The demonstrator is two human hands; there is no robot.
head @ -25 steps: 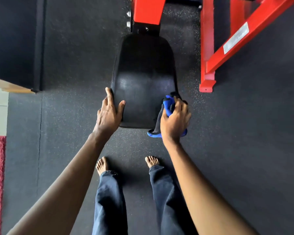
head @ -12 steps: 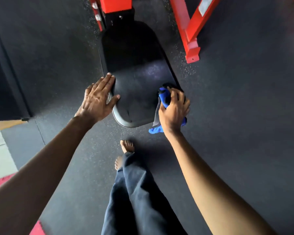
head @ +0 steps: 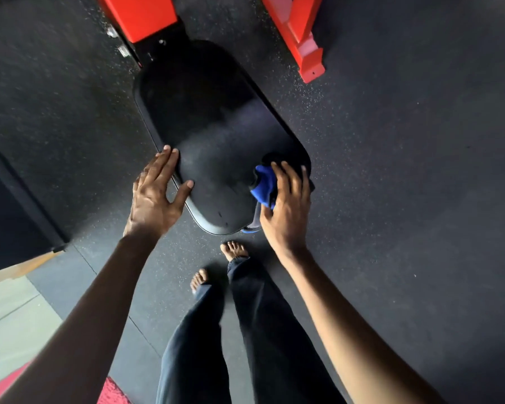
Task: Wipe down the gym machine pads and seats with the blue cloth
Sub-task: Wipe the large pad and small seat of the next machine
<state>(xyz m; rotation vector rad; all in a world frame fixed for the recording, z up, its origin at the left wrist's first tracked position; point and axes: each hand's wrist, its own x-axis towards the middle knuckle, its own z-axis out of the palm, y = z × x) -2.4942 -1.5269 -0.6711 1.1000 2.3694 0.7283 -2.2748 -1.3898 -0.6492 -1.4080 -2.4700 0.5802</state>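
Observation:
A black padded seat (head: 213, 135) of a red gym machine fills the middle of the head view. My left hand (head: 155, 196) rests on the seat's near left edge, fingers straight and thumb spread onto the pad. My right hand (head: 286, 205) presses the bunched blue cloth (head: 264, 183) against the seat's near right corner, fingers spread over it. Part of the cloth hangs below the seat edge under my palm.
The red machine frame (head: 140, 16) joins the seat at the top, and a red frame foot (head: 309, 59) stands on the floor at the upper right. My bare feet (head: 233, 249) stand on black rubber flooring just below the seat. A red mat (head: 111, 392) lies at the lower left.
My view has swung, so the seat now slants. My right hand's fingers have straightened over the cloth, and the left hand stays on the left edge. My feet have shifted.

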